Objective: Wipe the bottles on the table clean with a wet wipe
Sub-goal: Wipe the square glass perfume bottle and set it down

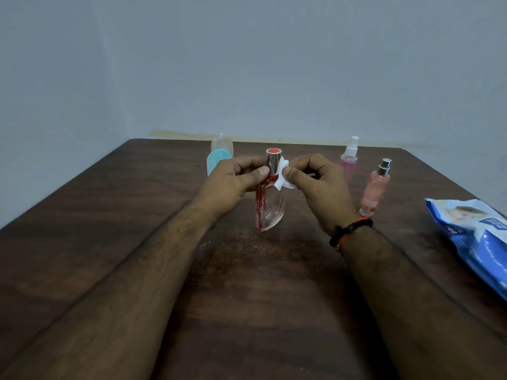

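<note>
A clear glass perfume bottle with a red streak and a silver cap topped in red stands upright on the brown table. My left hand grips its neck just under the cap. My right hand pinches a small white wet wipe against the right side of the neck. Behind my left hand stands a blue bottle with a clear cap, partly hidden. A pink spray bottle and a slimmer pink bottle stand to the right.
A blue pack of wet wipes lies at the table's right edge. Fine crumbs or dust speckle the wood in front of the perfume bottle. A pale wall rises directly behind the table.
</note>
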The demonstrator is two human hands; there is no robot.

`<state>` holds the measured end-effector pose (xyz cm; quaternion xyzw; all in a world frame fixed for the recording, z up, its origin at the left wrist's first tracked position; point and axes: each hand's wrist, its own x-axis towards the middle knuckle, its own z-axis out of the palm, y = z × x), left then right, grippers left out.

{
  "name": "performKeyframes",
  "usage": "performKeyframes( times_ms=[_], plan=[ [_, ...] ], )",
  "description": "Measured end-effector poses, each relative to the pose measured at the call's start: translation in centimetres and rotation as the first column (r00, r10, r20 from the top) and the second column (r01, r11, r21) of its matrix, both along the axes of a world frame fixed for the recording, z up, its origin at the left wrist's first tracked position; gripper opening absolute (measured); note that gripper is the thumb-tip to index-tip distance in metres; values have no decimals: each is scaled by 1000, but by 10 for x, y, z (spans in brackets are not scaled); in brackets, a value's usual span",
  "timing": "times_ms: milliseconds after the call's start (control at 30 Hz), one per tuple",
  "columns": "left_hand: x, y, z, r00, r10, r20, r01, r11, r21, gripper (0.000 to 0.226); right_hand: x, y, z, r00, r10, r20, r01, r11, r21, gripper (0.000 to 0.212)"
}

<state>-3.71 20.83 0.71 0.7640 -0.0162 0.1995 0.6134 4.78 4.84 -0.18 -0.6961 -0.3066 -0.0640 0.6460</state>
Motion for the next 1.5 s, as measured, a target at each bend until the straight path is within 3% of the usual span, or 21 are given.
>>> performKeyframes(
  times_ms=[100,267,400,600,767,933,1000,1100,1167,1400,1500],
  plan=[
    [1,-1,-1,1000,23,1,-23,1000,-10,26,0,2,-2,992,-77,105,78,997,-7,10],
    [0,-7,0,993,99,67,-106,988,110,27,-1,4,-4,953,-168,252,176,984,-9,2],
    [-1,-11,3,979,163,125,-188,956,226,27,-2,8,-6,935,-199,294,208,978,-1,7],
    [3,-8,4,947,293,134,-318,914,252,28,-7,13,-10,907,-184,379,212,977,-34,14],
    [3,-1,3,951,307,27,-306,952,-18,21,-11,19,-14,884,-115,454,179,979,-101,18],
    [3,-2,4,954,300,0,-292,926,-238,22,-16,16,-12,794,39,606,90,980,-180,12],
    [1,-1,7,961,277,5,-262,915,-307,21,-11,13,-10,787,10,616,126,976,-176,11],
    [0,0,9,969,249,-5,-239,924,-299,20,-2,8,-8,826,-189,531,273,958,-84,13],
    [0,-3,8,973,230,-9,-224,936,-271,23,-3,10,-11,828,-224,514,307,948,-83,16],
    [1,4,7,957,289,27,-260,895,-363,6,-24,21,-12,732,150,665,17,971,-237,19],
    [-2,5,10,953,304,23,-278,899,-340,7,-17,16,-10,791,67,608,64,980,-191,13]
  ],
)
